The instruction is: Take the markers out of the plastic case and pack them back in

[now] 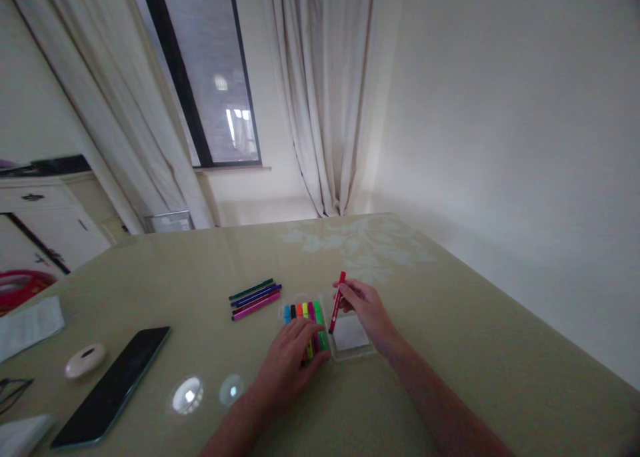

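Note:
A red marker [337, 304] is pinched in my right hand [363, 305], slanting with its red end up and its dark end down by the case. The clear plastic case [354, 358] lies unfolded on the table. In its left half sits a row of markers [319, 314] with blue, black, orange, yellow, purple and green ends. My left hand [293, 350] lies across those markers, thumb and forefinger apart, covering part of the row. White paper [351, 332] shows in the right half, beneath my right hand.
Several slim pens [256, 298] in green, blue and pink lie left of the case. Further left are a black tablet [113, 387], a pale rounded object [85, 361] and a folded white sheet [31, 327]. A wall [525, 177] borders the table's right side.

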Motion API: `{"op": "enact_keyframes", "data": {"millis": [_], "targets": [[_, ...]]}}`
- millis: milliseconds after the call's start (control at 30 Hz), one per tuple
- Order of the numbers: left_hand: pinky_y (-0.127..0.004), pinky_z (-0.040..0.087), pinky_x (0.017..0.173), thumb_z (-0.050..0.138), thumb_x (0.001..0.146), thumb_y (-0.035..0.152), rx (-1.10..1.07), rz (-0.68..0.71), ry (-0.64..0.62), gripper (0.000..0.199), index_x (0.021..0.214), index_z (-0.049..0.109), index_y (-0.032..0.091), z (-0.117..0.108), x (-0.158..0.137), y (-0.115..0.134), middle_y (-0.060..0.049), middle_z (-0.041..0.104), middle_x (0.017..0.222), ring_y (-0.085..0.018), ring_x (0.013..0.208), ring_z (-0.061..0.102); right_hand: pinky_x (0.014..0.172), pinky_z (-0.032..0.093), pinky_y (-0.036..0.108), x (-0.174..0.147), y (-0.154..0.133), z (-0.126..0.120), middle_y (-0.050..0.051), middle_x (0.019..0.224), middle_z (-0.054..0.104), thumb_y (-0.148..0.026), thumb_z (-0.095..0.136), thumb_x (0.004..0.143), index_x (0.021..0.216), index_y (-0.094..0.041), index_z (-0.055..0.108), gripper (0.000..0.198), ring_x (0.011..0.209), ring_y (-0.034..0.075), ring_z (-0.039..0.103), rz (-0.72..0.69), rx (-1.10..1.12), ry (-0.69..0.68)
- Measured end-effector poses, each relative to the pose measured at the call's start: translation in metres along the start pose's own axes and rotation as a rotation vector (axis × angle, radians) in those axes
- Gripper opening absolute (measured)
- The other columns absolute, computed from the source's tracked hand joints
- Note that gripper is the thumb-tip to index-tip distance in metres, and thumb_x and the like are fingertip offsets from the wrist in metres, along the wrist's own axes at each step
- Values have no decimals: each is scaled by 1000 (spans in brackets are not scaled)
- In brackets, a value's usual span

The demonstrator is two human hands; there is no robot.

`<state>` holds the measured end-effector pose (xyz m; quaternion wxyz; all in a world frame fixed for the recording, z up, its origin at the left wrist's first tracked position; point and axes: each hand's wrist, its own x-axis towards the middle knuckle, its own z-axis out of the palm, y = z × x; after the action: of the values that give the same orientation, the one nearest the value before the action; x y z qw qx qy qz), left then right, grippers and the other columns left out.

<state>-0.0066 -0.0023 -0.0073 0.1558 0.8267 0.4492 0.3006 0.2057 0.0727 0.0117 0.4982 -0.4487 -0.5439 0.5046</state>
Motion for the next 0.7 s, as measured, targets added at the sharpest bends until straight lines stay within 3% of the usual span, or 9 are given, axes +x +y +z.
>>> {"op": "enact_keyframes", "data": {"millis": [167,333,500,600,700], "targets": [[-47,47,110,69,92,35,149,109,-74,52,141,52,28,12,-3,3,-9,63,139,-28,127,58,53,48,25,6,5,-19,2,68,69,-55,70,83,93,-16,74,40,58,15,62,29,-177,-34],[-46,49,108,66,94,28,204,98,-91,50,142,51,29,13,-1,6,-7,66,135,-27,122,61,51,49,25,-2,15,-2,1,67,71,-39,69,85,95,-18,72,23,56,16,66,108,-288,-144],[-47,48,108,64,95,21,261,130,-128,41,134,60,32,10,1,11,-5,63,137,-27,124,60,60,48,25,-10,12,8,0,70,72,-17,71,83,98,-20,70,16,60,14,65,-26,-560,-66],[-48,48,108,65,94,21,264,125,-136,36,128,64,31,9,2,12,-5,63,136,-28,124,60,64,45,25,-12,10,8,0,72,72,-14,70,82,85,-20,71,7,66,15,64,-101,-650,-116],[-48,48,108,65,95,22,249,114,-146,29,122,67,30,9,2,15,-5,64,136,-28,124,59,64,43,26,-12,9,10,2,72,72,-12,69,82,71,-19,70,13,67,16,63,-99,-699,-163]]}}
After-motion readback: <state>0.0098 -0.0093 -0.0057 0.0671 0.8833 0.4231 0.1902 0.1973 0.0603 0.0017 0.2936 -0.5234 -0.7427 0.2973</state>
